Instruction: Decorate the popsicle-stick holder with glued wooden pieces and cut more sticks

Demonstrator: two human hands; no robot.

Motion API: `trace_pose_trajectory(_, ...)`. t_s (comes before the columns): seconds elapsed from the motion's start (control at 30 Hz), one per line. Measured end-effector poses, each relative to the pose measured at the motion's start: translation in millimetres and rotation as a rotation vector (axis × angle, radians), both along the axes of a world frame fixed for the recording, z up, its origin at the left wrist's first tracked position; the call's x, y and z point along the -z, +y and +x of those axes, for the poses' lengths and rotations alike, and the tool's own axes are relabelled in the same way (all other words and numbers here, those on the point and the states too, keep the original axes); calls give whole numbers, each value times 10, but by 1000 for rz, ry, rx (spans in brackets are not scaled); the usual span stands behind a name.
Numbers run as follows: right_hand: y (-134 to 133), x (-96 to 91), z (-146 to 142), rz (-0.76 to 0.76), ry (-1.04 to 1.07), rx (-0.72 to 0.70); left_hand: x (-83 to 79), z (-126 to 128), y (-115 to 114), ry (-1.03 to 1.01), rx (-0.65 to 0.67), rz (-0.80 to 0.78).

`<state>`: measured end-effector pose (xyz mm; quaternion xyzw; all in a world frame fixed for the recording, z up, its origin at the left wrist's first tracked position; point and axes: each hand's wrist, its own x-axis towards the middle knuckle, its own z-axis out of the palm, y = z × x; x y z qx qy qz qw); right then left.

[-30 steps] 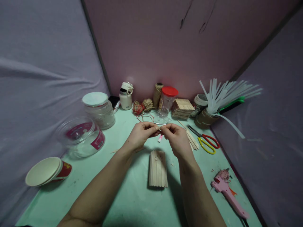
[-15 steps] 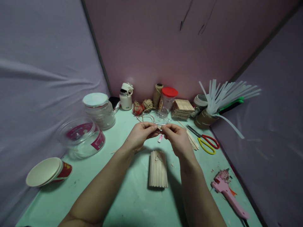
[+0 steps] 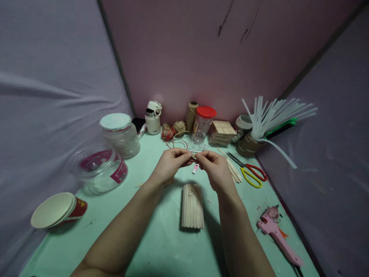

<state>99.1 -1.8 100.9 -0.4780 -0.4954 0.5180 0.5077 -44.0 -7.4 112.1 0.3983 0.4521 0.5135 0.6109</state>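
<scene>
My left hand and my right hand meet above the middle of the green table, fingertips pinched together on a small thin piece that I cannot make out well. Below the hands a panel of glued wooden sticks lies flat on the table. A small pink-and-white object shows just under the fingertips.
Loose wooden sticks and red-and-yellow scissors lie right of the hands. A pink glue gun rests front right. Jars, twine, a red-lidded jar, a stick stack and a cup of white strips line the back. A tipped paper cup lies left.
</scene>
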Motion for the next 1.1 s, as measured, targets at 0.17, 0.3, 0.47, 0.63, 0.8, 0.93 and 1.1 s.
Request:
trace_pose_trajectory(0.17, -7, -8, -9, 28, -11, 10, -3, 15, -10, 26, -10, 39)
trace_pose_trajectory(0.3, -27, -28, -25, 53, -43, 27, 27, 17, 0, 26, -21, 57)
trace_pose_trajectory(0.47, -32, -20, -27, 64, -52, 26, 38, 24, 3, 23, -22, 67)
trace_pose_trajectory(0.63, -21, 0, -18, 78, -56, 17, 38, 28, -2, 17, -24, 65)
trace_pose_trajectory(0.8, -20, -2, -14, 84, -55, 12, 52, 25, 3, 15, -22, 66)
trace_pose_trajectory(0.93, -18, 1, -13, 86, -60, 12, 55, 28, 2, 22, -18, 64)
trace_pose_trajectory(1.1, -14, -4, -11, 79, -63, 15, 58, 38, -1, 12, -25, 60)
